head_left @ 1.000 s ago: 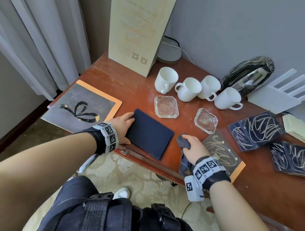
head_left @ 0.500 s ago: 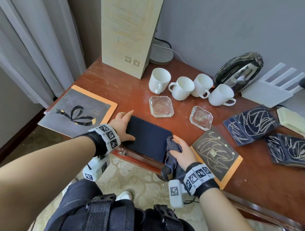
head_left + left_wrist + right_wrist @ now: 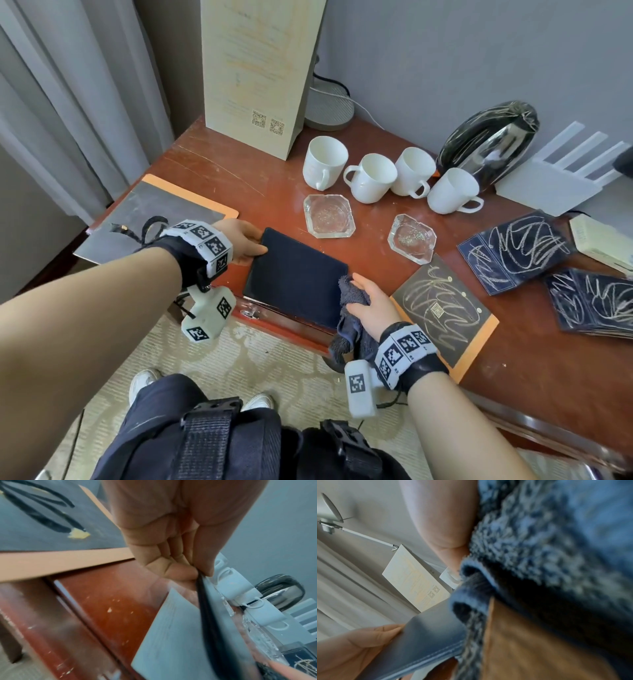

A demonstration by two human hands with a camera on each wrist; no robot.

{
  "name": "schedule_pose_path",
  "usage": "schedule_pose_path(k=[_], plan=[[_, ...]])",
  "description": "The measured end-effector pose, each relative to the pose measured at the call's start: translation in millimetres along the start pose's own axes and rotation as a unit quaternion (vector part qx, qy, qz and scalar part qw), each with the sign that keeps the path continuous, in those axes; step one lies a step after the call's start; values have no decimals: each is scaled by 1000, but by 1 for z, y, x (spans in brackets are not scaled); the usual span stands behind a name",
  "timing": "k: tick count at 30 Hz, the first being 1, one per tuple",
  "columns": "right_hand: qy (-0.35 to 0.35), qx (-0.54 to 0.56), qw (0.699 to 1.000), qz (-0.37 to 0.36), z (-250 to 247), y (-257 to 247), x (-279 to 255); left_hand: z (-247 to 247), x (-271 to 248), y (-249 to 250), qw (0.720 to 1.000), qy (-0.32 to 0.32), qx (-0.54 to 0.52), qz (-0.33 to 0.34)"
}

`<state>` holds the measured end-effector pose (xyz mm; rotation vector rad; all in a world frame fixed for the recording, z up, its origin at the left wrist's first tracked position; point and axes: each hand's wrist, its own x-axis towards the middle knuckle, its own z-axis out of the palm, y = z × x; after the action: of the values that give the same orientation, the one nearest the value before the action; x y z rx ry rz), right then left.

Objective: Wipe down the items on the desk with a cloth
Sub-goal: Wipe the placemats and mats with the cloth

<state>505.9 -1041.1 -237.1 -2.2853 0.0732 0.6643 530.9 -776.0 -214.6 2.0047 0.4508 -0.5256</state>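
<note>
A dark blue pad (image 3: 296,277) hangs over the desk's front edge, its left side tilted up. My left hand (image 3: 241,241) pinches that left edge between thumb and fingers; in the left wrist view the left hand (image 3: 197,573) pinches the thin dark edge, and the pad's pale underside (image 3: 180,635) shows. My right hand (image 3: 371,305) holds a bunched grey-blue cloth (image 3: 349,318) against the pad's right edge. The right wrist view is filled by the cloth (image 3: 547,547), with the pad (image 3: 428,642) and the left hand's fingers (image 3: 368,642) beyond.
Behind the pad are two glass ashtrays (image 3: 329,216) (image 3: 412,238), several white cups (image 3: 371,176) and a black kettle (image 3: 489,140). Orange-edged booklets lie at the left (image 3: 164,205) and right (image 3: 442,308). Scribbled dark cards (image 3: 513,250) lie on the desk (image 3: 239,171) at the right, and a tall menu stand (image 3: 260,75) is at the back.
My left hand went from resting on the pad's left edge to pinching and lifting it. My right hand carried the cloth left to the pad's right edge.
</note>
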Motion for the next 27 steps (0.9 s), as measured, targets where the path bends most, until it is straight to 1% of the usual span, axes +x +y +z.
schedule_pose_path(k=[3,5,8,10,13,15,16,17,19,21,23,24,25,27], plan=[[11,14,1000,-10,-9,-3,0,-7,-3,14,998,-2,40,49],[42,40,998,-21,-20,-5,1,-14,-3,22,995,-1,27,92],[90,72,993,-28,-42,-9,1,-22,-5,29,987,28,39,156],[102,58,993,-32,-52,-9,1,-24,-6,25,983,40,63,170],[73,3,996,-43,-51,-8,-1,-21,-5,7,977,16,114,179],[43,-24,997,-52,-43,-6,0,-17,-6,-5,967,-6,143,209],[32,-31,998,-53,-39,-6,1,-14,-6,-9,959,-11,177,222],[24,-36,998,-53,-35,-6,1,-11,-6,-14,949,-12,221,224],[11,-49,998,-49,-26,-6,3,-7,-4,-27,937,-17,286,198],[0,-67,997,-44,-19,-8,5,-4,0,-39,927,-51,317,194],[-6,-86,996,-38,-13,-9,7,-1,2,-46,907,-75,367,192],[-6,-96,995,-37,-11,-9,7,1,1,-47,901,-73,382,193],[-5,-105,994,-40,-10,-10,8,3,0,-48,904,-63,376,195],[4,-114,992,-49,-10,-11,8,9,-2,-46,905,-39,358,227]])
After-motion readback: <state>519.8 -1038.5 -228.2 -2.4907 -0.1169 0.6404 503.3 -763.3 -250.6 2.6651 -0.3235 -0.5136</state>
